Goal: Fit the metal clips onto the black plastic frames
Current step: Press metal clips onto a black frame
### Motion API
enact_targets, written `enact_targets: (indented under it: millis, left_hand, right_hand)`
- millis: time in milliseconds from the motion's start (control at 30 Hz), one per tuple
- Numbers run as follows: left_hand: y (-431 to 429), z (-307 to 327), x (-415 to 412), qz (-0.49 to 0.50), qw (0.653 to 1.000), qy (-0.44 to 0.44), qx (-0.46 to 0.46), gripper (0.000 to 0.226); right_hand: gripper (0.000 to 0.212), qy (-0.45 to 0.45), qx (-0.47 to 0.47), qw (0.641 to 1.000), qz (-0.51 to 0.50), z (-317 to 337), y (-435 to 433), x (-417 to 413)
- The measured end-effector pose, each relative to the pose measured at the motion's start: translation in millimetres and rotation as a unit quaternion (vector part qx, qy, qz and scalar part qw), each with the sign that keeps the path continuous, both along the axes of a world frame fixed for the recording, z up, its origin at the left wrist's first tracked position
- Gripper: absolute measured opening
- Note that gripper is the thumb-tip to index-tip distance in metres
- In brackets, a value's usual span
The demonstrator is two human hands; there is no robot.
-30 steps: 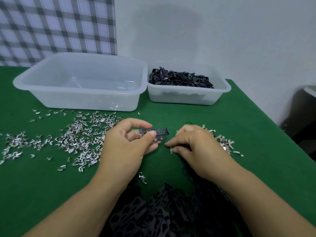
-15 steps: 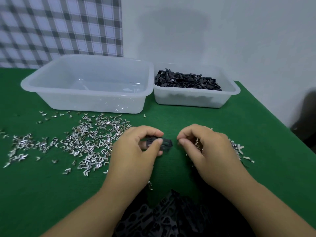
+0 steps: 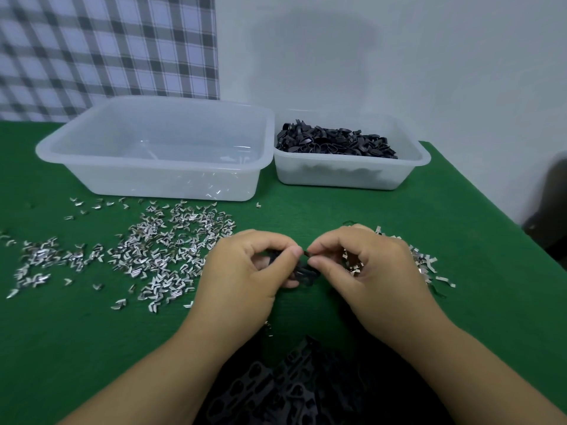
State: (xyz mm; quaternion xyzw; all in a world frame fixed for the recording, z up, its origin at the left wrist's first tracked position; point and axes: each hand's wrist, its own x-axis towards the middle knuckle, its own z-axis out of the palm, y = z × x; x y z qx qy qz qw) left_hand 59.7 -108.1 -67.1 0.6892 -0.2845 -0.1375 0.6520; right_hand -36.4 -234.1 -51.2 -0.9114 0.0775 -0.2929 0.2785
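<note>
My left hand (image 3: pixel 245 271) grips a small black plastic frame (image 3: pixel 303 273) between thumb and fingers, just above the green table. My right hand (image 3: pixel 365 265) pinches something tiny against the frame's upper right edge; the clip itself is hidden by my fingertips. Several more metal clips (image 3: pixel 352 266) sit in my right palm. A wide scatter of loose metal clips (image 3: pixel 159 256) lies on the cloth to the left, and a smaller scatter (image 3: pixel 429 265) lies behind my right hand. A pile of black frames (image 3: pixel 276 391) lies at the near edge between my forearms.
A large translucent tub (image 3: pixel 159 179) holding a few clips stands at the back left. A smaller tub (image 3: pixel 411 161) filled with black parts (image 3: pixel 334 142) stands at the back right. The green table (image 3: pixel 352 207) ends at the right, near a dark object.
My right hand has lifted from the clip scatter and come left to meet the frame. My left hand turned the frame and lowered it slightly. The camera has moved closer.
</note>
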Motion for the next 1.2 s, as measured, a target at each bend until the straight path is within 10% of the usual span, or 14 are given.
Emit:
enact_targets:
  millis: [1200]
  left_hand:
    - [1.0, 6.9, -2.4, 0.002, 0.983, 0.162, -0.092, 0.022]
  right_hand:
    - [0.001, -0.108, -0.095, 0.987, -0.078, -7.4, 5.2, 4.6]
